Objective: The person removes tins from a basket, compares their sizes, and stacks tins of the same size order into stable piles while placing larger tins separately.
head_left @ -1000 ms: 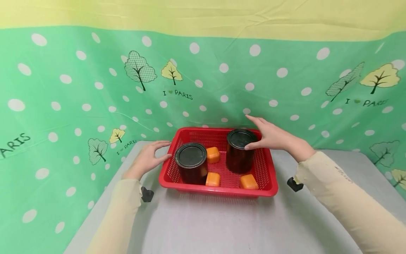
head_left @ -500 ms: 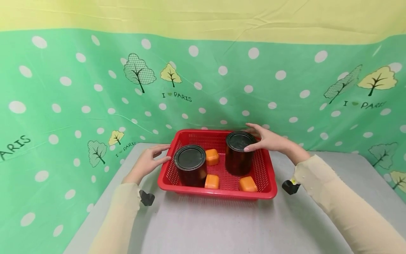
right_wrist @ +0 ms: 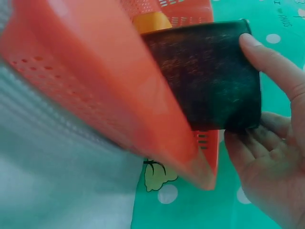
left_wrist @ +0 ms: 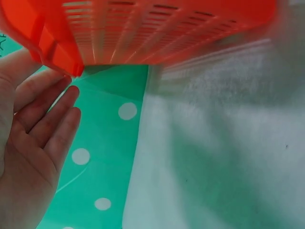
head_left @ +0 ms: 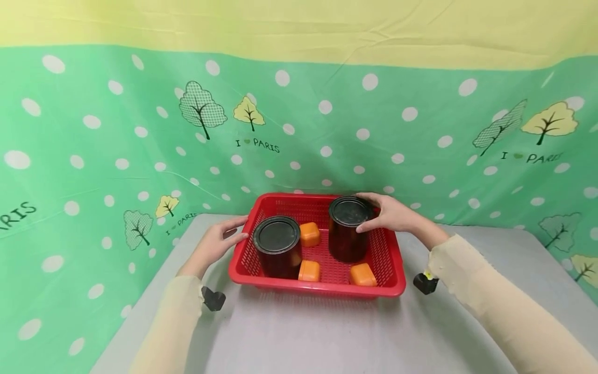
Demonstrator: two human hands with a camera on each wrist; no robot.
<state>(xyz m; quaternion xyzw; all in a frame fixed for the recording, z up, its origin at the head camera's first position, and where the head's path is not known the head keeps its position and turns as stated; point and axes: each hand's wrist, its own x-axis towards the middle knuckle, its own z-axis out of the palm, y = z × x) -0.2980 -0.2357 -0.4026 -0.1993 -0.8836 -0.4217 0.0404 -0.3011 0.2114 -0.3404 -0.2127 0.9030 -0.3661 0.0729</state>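
Observation:
In the head view, a red plastic basket (head_left: 317, 288) holds two dark cans with black lids and several orange plastic pieces. My right hand (head_left: 391, 212) grips the top of the right can (head_left: 348, 241). In the right wrist view, the thumb (right_wrist: 269, 57) presses near the lid edge and the other fingers lie along the opposite side of the can. My left hand (head_left: 216, 244) is at the basket's left rim, its fingers nearly straight and touching or very near it. The left can (head_left: 279, 249) stands upright, apart from both hands.
Orange pieces lie around the cans: one (head_left: 309, 235) at the back, one (head_left: 309, 271) by the left can, one (head_left: 362, 275) at front right. The basket stands on a grey-white table (head_left: 299, 337). A green dotted curtain (head_left: 299, 119) hangs directly behind.
My right hand has come down and drawn in around the right can's top. The left hand stays by the left rim. The whole head view has shifted slightly; the cans stay in the basket.

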